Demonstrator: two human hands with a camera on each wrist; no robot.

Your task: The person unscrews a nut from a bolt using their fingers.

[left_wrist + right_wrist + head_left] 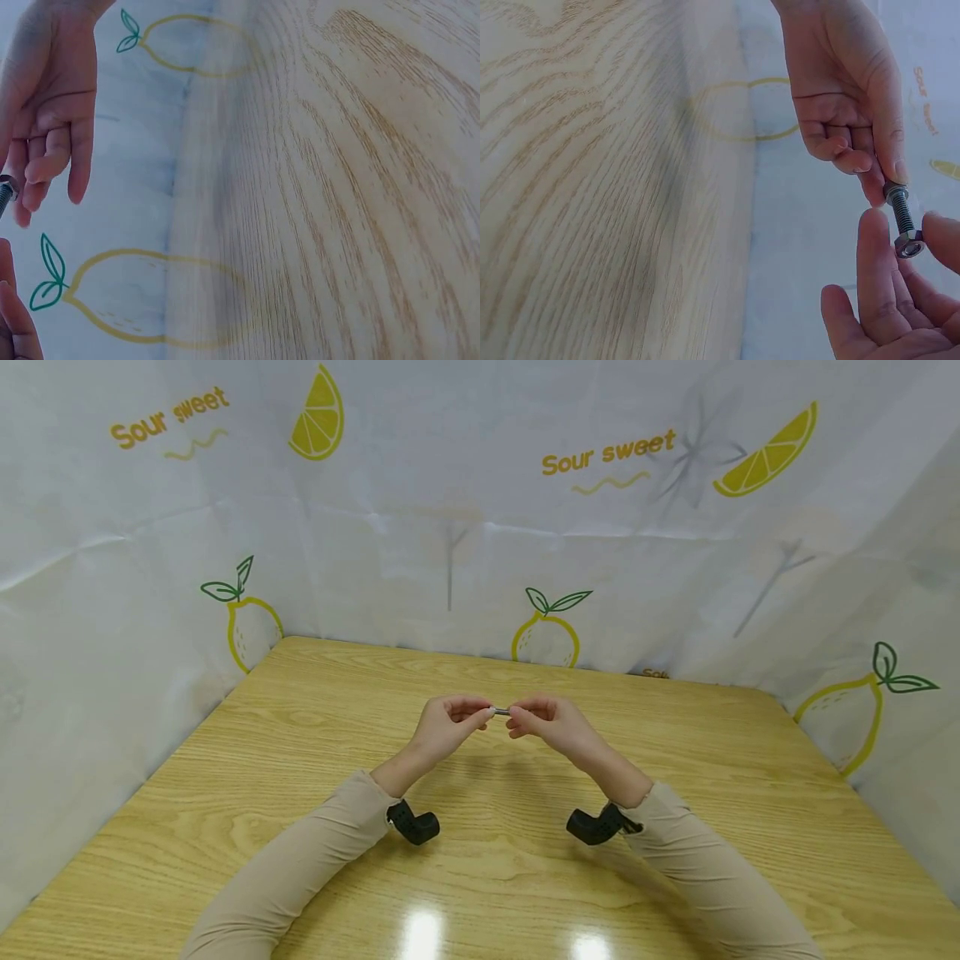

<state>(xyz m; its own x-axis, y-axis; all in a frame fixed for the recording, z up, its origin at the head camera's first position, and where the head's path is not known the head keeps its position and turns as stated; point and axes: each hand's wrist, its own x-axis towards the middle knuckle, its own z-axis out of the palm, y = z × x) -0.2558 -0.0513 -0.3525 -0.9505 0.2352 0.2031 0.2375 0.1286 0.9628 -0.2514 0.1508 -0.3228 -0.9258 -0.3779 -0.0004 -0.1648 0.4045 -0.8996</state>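
A small metal bolt (501,712) is held between my two hands, above the wooden table. My left hand (444,728) pinches one end of it between thumb and fingertips. In the right wrist view the bolt's threaded shank (904,216) shows, with a ring-like washer close to the left fingertips. A hex nut (910,244) sits at the other end. The thumb of my right hand (564,729) touches that nut, and its fingers lie around the far side. The left wrist view catches only part of the bolt (6,191) at its edge.
The wood-grain table (480,877) spreads under both forearms. A pale cloth (420,568) printed with lemons stands behind it and along the sides. Each wrist carries a black camera mount (596,825) near its beige sleeve (712,877).
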